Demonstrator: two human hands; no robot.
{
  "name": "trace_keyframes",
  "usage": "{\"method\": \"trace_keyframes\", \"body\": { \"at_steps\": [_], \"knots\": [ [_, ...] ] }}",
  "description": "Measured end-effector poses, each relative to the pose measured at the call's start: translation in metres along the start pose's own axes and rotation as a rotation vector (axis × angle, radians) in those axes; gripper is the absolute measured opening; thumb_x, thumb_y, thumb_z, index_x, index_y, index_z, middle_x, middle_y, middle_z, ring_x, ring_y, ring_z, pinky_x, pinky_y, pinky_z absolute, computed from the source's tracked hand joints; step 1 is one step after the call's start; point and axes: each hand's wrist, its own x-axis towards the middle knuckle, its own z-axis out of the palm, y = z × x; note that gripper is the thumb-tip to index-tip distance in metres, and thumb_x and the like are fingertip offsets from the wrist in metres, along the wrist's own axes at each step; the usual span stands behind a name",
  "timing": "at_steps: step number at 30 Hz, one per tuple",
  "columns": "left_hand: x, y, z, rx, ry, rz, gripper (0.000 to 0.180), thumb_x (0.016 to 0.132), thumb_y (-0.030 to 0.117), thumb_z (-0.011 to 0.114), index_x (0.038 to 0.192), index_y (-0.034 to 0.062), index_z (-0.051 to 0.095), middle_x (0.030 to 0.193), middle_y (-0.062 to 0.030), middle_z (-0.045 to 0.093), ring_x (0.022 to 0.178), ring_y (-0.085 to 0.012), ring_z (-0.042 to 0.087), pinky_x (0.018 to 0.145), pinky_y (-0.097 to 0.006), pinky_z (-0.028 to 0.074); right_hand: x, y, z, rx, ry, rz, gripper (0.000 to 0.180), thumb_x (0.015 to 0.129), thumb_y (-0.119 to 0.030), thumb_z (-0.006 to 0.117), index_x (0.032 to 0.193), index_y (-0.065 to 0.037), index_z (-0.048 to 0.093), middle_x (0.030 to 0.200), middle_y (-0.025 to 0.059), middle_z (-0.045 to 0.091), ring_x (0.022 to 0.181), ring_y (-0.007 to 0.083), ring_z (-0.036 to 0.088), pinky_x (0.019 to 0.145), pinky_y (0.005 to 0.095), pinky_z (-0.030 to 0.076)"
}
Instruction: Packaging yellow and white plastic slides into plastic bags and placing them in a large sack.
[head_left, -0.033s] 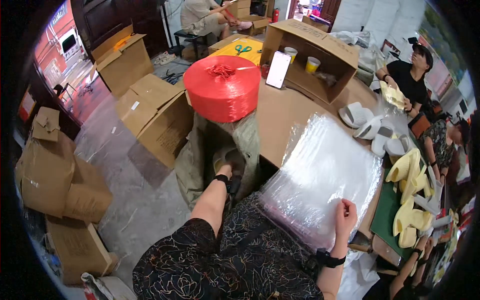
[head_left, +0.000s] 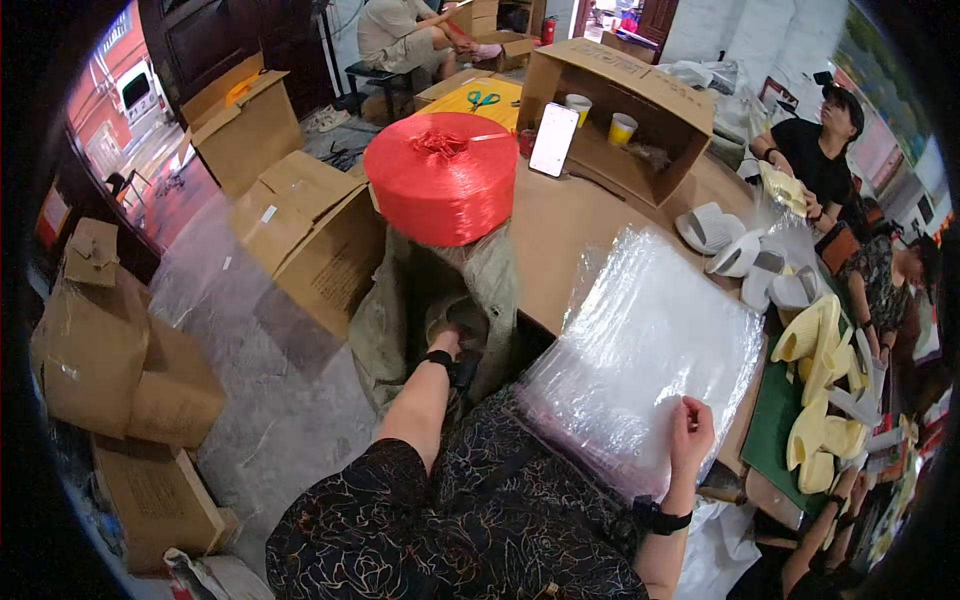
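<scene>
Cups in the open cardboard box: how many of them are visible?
2: a pale cup partly behind the phone, and a yellow-and-white cup to its right. The cardboard box may hide others.

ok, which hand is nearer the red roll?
Left. The left hand is below the red roll in view, at the open sack; the right hand is farther, lower right, over the clear plastic stack.

A small packing workshop, by the look of it: cardboard cartons (head_left: 330,265) stand about the bare grey floor (head_left: 270,420) on the left, a big spool of red plastic twine (head_left: 440,190) sits beside the worktable (head_left: 555,220), and a stack of clear plastic bags (head_left: 650,340) lies nearer. On the right are loose grey slides (head_left: 708,228), yellow slides (head_left: 808,330) and at least 2 co-workers (head_left: 805,145).
</scene>
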Motion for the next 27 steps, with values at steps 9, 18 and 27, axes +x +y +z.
{"method": "trace_keyframes", "body": {
  "at_steps": [9,18,27],
  "knots": [
    [0.014,0.036,-0.094,-0.278,0.104,0.041,0.057,0.092,0.044,0.064,0.132,0.0037,0.057,0.131,-0.016,0.059,0.117,-0.0318,0.057,0.096,-0.043,0.05,0.001,0.009,0.002,0.054,0.062,0.022,0.016,0.089,-0.01,0.071,0.101,0.001,0.066,0.08,0.0006,0.059,0.066,0.0065,0.048,0.06,0.0218,0.043],
    [0.018,0.091,-0.064,-0.361,0.003,-0.551,0.044,0.093,0.054,0.059,0.11,0.0129,0.064,0.092,-0.0073,0.068,0.077,-0.0248,0.067,0.065,-0.04,0.055,0.001,0.009,0.003,0.109,0.0,-0.005,0.018,0.088,-0.009,0.071,0.101,0.001,0.065,0.08,0.0029,0.06,0.068,0.0083,0.052,0.063,0.024,0.047],
    [-0.054,0.288,-0.01,0.87,-0.01,-0.182,0.032,0.085,0.034,0.064,0.089,0.0044,0.075,0.082,-0.0163,0.072,0.078,-0.0258,0.071,0.071,-0.04,0.055,-0.003,0.008,-0.002,0.021,0.048,-0.039,0.019,0.084,-0.011,0.073,0.1,-0.003,0.066,0.086,0.0058,0.061,0.07,0.0144,0.057,0.066,0.0267,0.049]
  ]
}}
